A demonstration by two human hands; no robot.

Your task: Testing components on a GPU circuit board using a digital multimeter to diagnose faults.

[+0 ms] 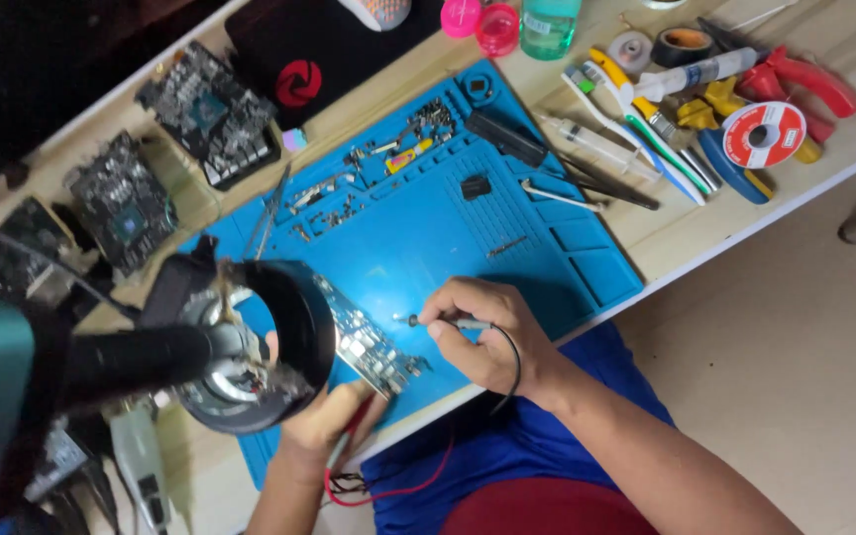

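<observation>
On a blue silicone repair mat (547,248), the right hand (492,332) pinches a black test probe (443,322), its tip pointing at the circuit board (369,347) lying under a black ring-shaped magnifier lamp (250,342). The left hand (334,421) grips a red probe (349,426) at the board's near edge, red wire (398,490) trailing. Loose screws (428,119), tweezers (557,195), pliers (795,84) and a solder reel (763,135) lie beyond.

The middle of the blue mat (547,267) is bare, so a hand could move there. Small screws (349,193) and a black block (475,185) sit near its back edge. A big black ring lamp (250,347) blocks the left side, over the circuit board (364,347). Pliers (795,84) and tape (763,134) crowd the desk's right back corner.
</observation>
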